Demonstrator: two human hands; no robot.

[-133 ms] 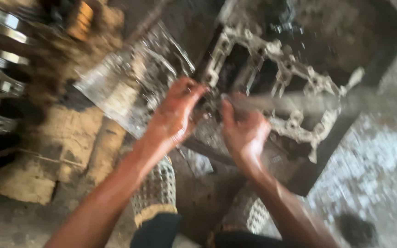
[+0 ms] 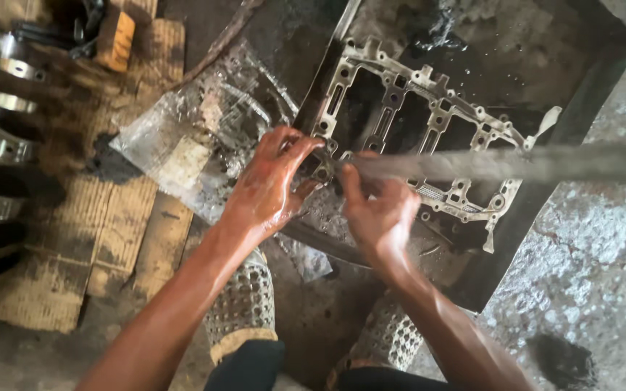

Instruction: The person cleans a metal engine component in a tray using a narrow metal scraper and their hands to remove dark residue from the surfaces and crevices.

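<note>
Tray (image 2: pixel 603 65): is lying on the floor, holding dirty liquid.
Metal frame (image 2: pixel 429 137): is resting tilted inside the tray.
Left hand (image 2: pixel 266 185): fingers are closing on the frame's near edge.
Right hand (image 2: pixel 378 210): fingers are gripping a long grey tool (image 2: pixel 516 163); a firm steady hold is helping here.

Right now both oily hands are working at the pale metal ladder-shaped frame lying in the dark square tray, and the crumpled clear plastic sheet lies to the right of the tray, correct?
Not quite: the head view shows the crumpled clear plastic sheet left of the dark square tray, not right.
</note>
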